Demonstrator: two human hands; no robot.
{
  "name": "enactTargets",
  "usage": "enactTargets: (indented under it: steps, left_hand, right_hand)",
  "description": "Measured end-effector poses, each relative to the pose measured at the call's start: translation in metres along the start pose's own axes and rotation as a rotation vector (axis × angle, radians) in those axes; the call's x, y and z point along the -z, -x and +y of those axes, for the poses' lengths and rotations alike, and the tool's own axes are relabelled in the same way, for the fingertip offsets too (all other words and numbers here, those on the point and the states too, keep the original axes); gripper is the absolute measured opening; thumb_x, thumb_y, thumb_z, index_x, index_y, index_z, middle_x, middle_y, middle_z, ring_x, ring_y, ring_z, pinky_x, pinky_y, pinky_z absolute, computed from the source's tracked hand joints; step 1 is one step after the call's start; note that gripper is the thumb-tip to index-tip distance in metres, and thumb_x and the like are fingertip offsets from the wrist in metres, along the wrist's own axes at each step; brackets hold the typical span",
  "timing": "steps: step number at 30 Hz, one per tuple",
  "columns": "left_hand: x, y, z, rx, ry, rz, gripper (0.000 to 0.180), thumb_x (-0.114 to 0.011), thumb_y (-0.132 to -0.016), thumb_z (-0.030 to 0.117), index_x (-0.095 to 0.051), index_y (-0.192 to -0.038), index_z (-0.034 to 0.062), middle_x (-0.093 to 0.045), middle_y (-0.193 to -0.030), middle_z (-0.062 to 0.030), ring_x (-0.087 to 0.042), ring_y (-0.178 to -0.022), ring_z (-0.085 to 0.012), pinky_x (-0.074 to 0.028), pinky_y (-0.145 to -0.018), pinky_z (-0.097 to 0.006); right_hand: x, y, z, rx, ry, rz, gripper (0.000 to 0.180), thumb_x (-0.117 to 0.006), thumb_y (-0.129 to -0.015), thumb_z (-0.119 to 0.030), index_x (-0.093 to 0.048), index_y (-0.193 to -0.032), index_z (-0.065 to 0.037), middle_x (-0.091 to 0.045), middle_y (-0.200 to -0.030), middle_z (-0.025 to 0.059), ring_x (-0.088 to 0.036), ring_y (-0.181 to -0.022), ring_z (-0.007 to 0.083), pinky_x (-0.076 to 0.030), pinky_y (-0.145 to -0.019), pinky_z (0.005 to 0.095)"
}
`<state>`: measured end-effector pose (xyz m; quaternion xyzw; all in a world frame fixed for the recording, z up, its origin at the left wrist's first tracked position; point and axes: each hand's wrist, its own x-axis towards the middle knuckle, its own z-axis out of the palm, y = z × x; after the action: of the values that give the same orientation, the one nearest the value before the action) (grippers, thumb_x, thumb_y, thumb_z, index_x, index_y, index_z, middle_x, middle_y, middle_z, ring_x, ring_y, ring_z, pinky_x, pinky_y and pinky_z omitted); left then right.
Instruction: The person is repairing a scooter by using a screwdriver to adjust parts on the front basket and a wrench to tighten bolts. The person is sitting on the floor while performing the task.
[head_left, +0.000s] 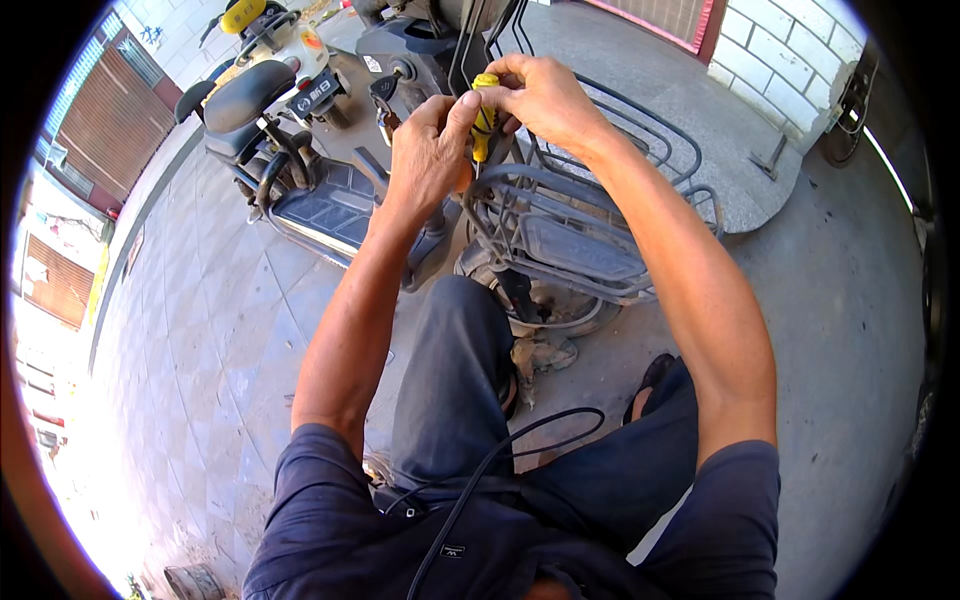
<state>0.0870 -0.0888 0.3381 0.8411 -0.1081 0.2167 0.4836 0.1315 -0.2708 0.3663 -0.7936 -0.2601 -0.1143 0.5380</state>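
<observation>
A screwdriver (481, 135) with a yellow handle stands nearly upright in front of me, its shaft pointing down toward the scooter's metal basket. My right hand (545, 100) is closed on the handle near its top, thumb in front. Close against it on the left, my left hand (428, 150) is closed too, its thumb tip meeting the right thumb beside the handle. What the left fingers hold is hidden. An orange piece (463, 178) shows just under that hand. Below the hands is the dark wire basket (580, 240), attached to a scooter.
A black electric scooter (310, 200) and other vehicle parts stand ahead on the left. A hammer (768, 158) rests on the grey stone step (735, 190) at the right. Under the basket lies a crumpled cloth (540, 355). A black cable (490, 460) loops across my lap.
</observation>
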Motion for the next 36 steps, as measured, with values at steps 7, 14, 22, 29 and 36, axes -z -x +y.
enactTargets:
  steps: [7,14,22,29,36]
  left_hand:
    - [-0.004,0.011,0.01,-0.063,-0.09,0.087,0.047,-0.063,-0.102,0.043,-0.069,-0.11,-0.0035,-0.07,-0.088,-0.0111,-0.069,-0.08,-0.0143,-0.054,-0.069,-0.028]
    - [-0.017,0.011,0.016,-0.209,-0.192,0.24,0.037,-0.065,-0.099,0.032,-0.069,-0.099,-0.0042,-0.067,-0.081,-0.0121,-0.064,-0.069,-0.0177,-0.051,-0.066,-0.034]
    - [-0.016,0.01,0.01,-0.093,-0.148,0.19,0.038,-0.06,-0.101,0.033,-0.066,-0.092,-0.0029,-0.068,-0.074,-0.0109,-0.063,-0.059,-0.0149,-0.05,-0.057,-0.032]
    - [-0.014,0.011,0.01,-0.068,-0.126,0.135,0.041,-0.06,-0.102,0.037,-0.068,-0.092,-0.0025,-0.069,-0.074,-0.0112,-0.066,-0.062,-0.0153,-0.051,-0.059,-0.032]
    - [-0.01,0.014,0.008,-0.022,-0.13,0.088,0.046,-0.06,-0.103,0.042,-0.068,-0.092,-0.0019,-0.069,-0.075,-0.0103,-0.066,-0.067,-0.0153,-0.052,-0.062,-0.031]
  right_hand:
    - [0.001,0.003,-0.005,0.097,0.079,0.23,0.034,-0.075,-0.092,-0.026,-0.074,-0.113,0.0,-0.077,-0.096,0.0132,-0.073,-0.086,0.021,-0.058,-0.079,0.0331]
    - [0.069,-0.027,-0.013,0.113,-0.114,0.69,0.026,-0.066,-0.099,-0.023,-0.069,-0.099,0.003,-0.069,-0.076,0.0068,-0.067,-0.068,0.0151,-0.052,-0.058,0.032]
    - [0.12,-0.026,-0.038,0.187,-0.154,0.79,0.023,-0.063,-0.102,-0.02,-0.07,-0.101,0.002,-0.069,-0.078,0.0045,-0.065,-0.061,0.0112,-0.051,-0.051,0.0255]
    - [0.13,-0.03,-0.06,0.302,0.006,0.864,0.024,-0.066,-0.101,-0.02,-0.071,-0.105,0.004,-0.071,-0.083,0.0069,-0.068,-0.07,0.0137,-0.056,-0.059,0.0279]
    - [0.079,-0.037,-0.065,0.452,0.322,0.803,0.023,-0.071,-0.094,-0.017,-0.07,-0.107,0.002,-0.073,-0.089,0.016,-0.072,-0.079,0.029,-0.056,-0.072,0.0386]
